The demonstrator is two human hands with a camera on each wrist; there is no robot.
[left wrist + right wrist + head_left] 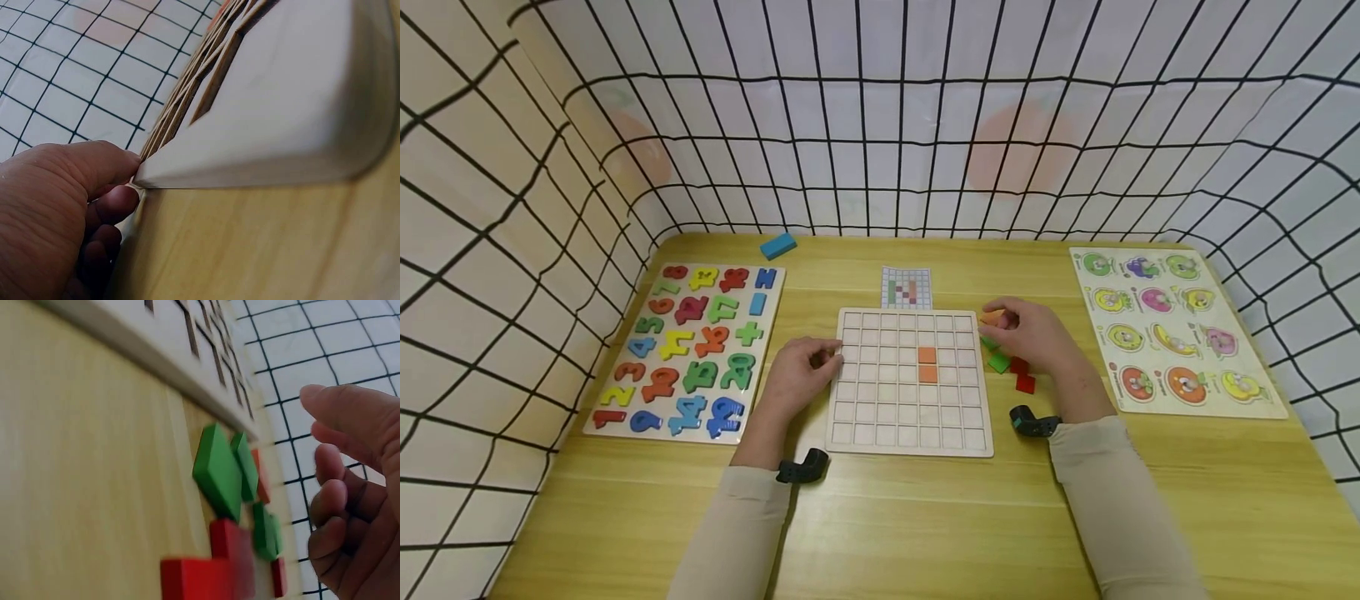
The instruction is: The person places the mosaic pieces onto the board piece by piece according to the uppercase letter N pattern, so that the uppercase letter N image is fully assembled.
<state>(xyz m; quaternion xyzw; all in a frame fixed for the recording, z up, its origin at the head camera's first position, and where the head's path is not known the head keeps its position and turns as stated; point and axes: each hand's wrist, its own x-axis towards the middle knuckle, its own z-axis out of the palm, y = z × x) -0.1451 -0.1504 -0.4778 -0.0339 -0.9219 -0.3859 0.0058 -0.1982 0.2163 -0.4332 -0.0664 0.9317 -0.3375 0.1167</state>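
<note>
A pale wooden grid board (865,412) lies in front of me, with two orange square tiles (927,364) set one above the other, right of its middle. My left hand (800,372) pinches the board's left edge between thumb and forefinger. In the left wrist view the thumb (106,161) is at the top of that edge. My right hand (1033,335) hovers over loose tiles beside the board's right edge, nothing visible in its loosely bent fingers. Under it are an orange tile (992,317), several green tiles (217,472) and red tiles (197,578), partly hidden in the head view.
Behind the board lies a printed pattern card (907,288). A coloured number puzzle (762,350) is on the left, a fruit picture board (1206,406) on the right. One blue block (778,246) rests at the back left. Black wire mesh (865,142) borders the table's back and sides.
</note>
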